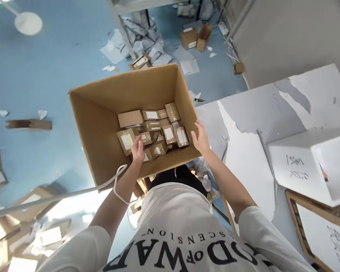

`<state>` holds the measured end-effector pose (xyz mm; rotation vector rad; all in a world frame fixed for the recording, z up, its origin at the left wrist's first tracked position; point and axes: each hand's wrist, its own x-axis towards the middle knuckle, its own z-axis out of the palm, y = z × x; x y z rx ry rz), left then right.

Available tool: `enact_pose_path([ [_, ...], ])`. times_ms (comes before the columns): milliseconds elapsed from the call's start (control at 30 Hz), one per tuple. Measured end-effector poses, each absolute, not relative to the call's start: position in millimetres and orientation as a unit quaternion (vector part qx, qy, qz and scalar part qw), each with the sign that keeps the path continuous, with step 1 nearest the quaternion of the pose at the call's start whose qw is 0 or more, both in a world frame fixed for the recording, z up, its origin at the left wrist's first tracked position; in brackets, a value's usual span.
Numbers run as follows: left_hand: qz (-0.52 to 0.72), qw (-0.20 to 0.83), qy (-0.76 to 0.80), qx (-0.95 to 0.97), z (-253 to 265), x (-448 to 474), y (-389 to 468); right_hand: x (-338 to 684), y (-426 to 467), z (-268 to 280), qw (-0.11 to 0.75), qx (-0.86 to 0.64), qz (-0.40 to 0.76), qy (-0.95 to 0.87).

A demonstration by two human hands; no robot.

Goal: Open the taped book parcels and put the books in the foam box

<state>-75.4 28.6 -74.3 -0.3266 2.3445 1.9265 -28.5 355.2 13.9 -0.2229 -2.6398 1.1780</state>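
Note:
A large open cardboard box (124, 85) stands in front of my body, with several small taped cartons (129, 118) on its bottom, many bearing white labels. Over the box's near left part is my left hand (138, 150), its fingers drawn together. Beside its fingertips lies a small taped carton (145, 138); whether they grip it cannot be made out. My right hand (201, 138) is at the right rim of the box, thumb and fingers apart, holding nothing that I can see. Two labelled cartons (181, 136) lie inside close to it.
A grey table (243, 109) with torn white sheeting stands at the right, bearing a white box (297, 162) with handwriting. A white cable (59, 197) crosses at the left. Paper scraps (116, 47) and cartons (189, 37) litter the blue floor under a metal-legged table.

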Motion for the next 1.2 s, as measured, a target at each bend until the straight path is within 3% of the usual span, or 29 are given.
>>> enact_pose_path([
  [267,0.556,-0.054,0.806,-0.195,-68,-41,-37,-84,304,-54,0.070,-0.039,0.466,-0.881],
  [500,0.499,-0.073,0.833,-0.226,-80,-56,-85,-99,252,-79,0.033,-0.071,0.484,-0.871],
  [1200,0.450,0.199,0.806,-0.330,-244,-105,-165,-122,70,-245,-0.138,-0.163,0.522,-0.826],
])
